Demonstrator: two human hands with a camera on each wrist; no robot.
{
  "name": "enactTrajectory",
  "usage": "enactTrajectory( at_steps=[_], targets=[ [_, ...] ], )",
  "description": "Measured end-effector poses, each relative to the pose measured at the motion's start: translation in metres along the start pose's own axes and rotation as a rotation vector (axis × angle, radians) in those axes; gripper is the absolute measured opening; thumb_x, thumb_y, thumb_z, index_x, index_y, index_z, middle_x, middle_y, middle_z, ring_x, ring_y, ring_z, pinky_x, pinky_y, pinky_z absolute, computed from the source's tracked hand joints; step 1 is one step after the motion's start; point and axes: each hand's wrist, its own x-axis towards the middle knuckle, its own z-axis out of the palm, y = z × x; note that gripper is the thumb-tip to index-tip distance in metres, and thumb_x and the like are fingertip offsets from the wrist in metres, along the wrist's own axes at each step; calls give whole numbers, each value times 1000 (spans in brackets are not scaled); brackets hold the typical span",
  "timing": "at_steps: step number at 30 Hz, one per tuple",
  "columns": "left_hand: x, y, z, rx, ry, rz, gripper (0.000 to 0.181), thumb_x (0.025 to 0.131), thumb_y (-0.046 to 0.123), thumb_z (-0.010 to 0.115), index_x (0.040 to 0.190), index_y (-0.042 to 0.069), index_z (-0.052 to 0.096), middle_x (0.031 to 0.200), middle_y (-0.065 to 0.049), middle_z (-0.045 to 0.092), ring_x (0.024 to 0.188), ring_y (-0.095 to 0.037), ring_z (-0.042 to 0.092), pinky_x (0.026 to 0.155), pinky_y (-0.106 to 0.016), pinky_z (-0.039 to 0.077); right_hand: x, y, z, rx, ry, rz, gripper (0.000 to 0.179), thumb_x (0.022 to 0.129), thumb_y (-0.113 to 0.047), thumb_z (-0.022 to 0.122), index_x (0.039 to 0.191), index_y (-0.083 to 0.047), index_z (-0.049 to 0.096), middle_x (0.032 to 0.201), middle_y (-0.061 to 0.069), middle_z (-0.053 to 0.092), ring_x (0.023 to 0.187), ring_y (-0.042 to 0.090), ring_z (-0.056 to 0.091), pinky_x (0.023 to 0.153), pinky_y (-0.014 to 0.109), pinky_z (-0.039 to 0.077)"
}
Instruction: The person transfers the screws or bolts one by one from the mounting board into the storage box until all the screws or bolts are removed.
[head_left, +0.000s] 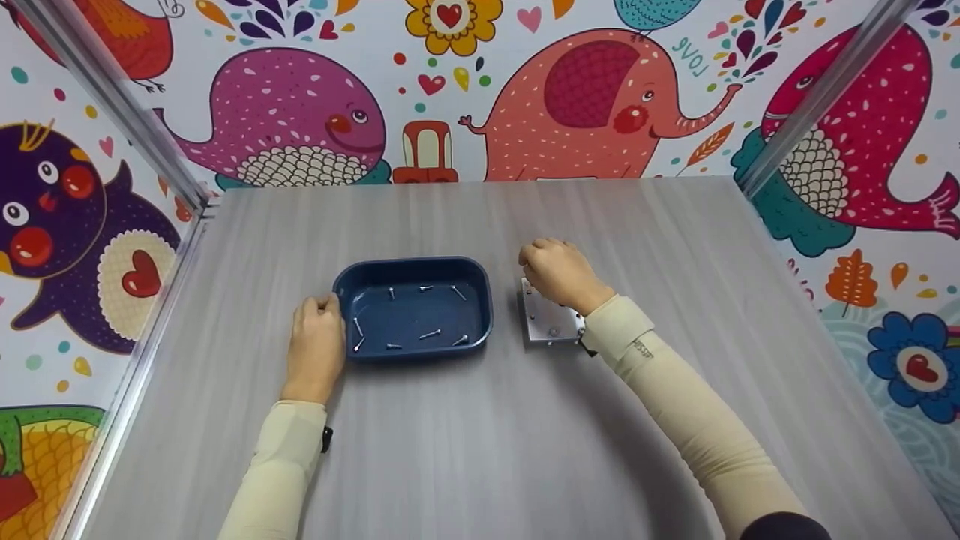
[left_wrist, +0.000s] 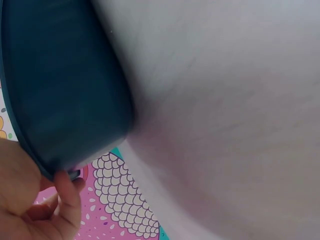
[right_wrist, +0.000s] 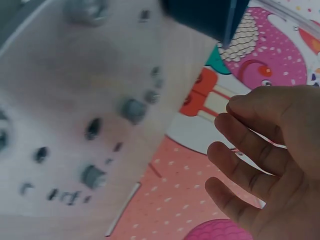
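My left hand (head_left: 315, 345) grips the left end of a dark blue plastic tray (head_left: 412, 354), with thumb and fingers at its rim in the left wrist view. Several small silver screws (head_left: 430, 334) lie scattered on the tray's floor. To the right of it stands a silver metal block (head_left: 551, 319) with holes and several bolt heads on its top. Over the block's far side hovers my right hand (head_left: 562, 271). In the right wrist view its fingers (right_wrist: 235, 165) are loosely bent, with nothing visible between them and the block's face (right_wrist: 75, 75) close by.
All of this stands on a grey wood-grain table (head_left: 450, 450). Walls printed with cartoon animals rise behind and at both sides, and metal posts (head_left: 817, 105) stand at the back corners.
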Motion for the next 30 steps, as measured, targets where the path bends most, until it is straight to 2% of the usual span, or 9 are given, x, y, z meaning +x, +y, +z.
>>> enactTrajectory(
  at_steps=[7, 16, 26, 30],
  targets=[
    [-1, 0, -1, -8, -12, -6, 28, 87, -9, 63, 114, -19, 64, 98, -31, 59, 92, -47, 58, 85, -51, 52, -5, 9, 13, -2, -44, 39, 9, 87, 1, 69, 95, 1, 72, 91, 16, 69, 87, 35, 67, 74, 53, 55],
    [-1, 1, -2, -2, -29, -8, 28, 89, -8, 63, 115, -18, 63, 99, -31, 60, 93, -46, 58, 85, -50, 53, -10, 14, 23, -24, -106, 97, 10, 90, -10, 70, 91, -1, 72, 89, 15, 68, 84, 35, 66, 76, 55, 53],
    [0, 2, -3, -11, -34, -13, 28, 89, -8, 64, 115, -19, 63, 100, -32, 59, 93, -48, 58, 86, -51, 53, -10, 14, 27, -97, -137, 106, 14, 92, -12, 65, 88, 1, 68, 87, 15, 65, 85, 36, 64, 76, 56, 52],
    [1, 1, -3, -14, -40, -17, 28, 89, -8, 63, 115, -19, 63, 101, -32, 59, 94, -48, 58, 86, -51, 53, -9, 15, 22, -93, -148, 108, 14, 92, -13, 65, 89, 1, 66, 88, 16, 65, 87, 36, 64, 80, 57, 52]
  ],
)
